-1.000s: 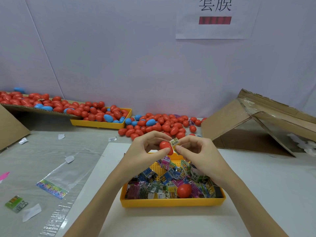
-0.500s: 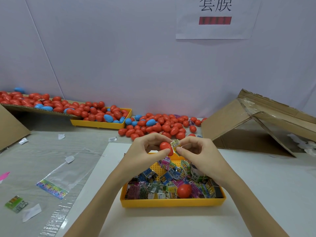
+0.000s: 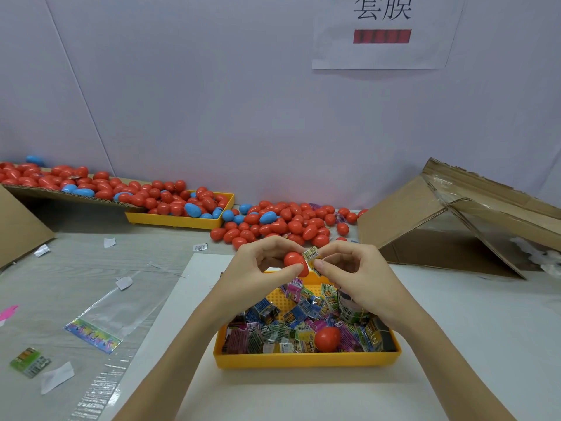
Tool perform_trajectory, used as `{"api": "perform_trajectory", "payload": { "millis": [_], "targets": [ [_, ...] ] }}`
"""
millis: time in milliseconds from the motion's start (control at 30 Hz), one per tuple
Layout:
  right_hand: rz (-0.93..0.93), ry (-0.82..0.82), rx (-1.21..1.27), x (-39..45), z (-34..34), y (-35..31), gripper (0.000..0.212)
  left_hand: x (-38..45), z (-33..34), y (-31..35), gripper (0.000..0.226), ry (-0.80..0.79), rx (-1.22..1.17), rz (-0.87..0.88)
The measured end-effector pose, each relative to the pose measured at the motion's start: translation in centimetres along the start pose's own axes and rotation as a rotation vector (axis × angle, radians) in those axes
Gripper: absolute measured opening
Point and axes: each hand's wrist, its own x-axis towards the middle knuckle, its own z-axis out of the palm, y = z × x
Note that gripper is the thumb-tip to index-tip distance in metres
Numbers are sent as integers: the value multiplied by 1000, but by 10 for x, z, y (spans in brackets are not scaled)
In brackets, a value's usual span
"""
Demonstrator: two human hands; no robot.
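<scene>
My left hand (image 3: 258,270) pinches a red plastic egg (image 3: 295,262) between thumb and fingers, above the near yellow tray (image 3: 303,360). My right hand (image 3: 355,271) pinches a small printed packet (image 3: 312,255) against the egg's right side. Both hands meet over the tray's far edge. The tray holds several colourful small packets (image 3: 273,329) and one more red egg half (image 3: 327,338).
A heap of red and blue eggs (image 3: 285,223) lies at the back, spilling from a second yellow tray (image 3: 179,221) and a cardboard ramp (image 3: 60,192). A collapsed cardboard box (image 3: 455,226) stands at right. Clear film bags (image 3: 112,314) and loose labels lie at left.
</scene>
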Motion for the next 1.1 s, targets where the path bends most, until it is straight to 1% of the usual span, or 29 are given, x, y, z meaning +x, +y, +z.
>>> {"api": "perform_trajectory", "payload": {
  "millis": [700,1100],
  "targets": [
    [27,-29,75,-1,-1,-5,7,0,0,1,22,-18,-55,-22],
    [-6,-35,9,-1,-3,-5,7,-1,0,-2,19,-29,-1,-5]
  ]
}}
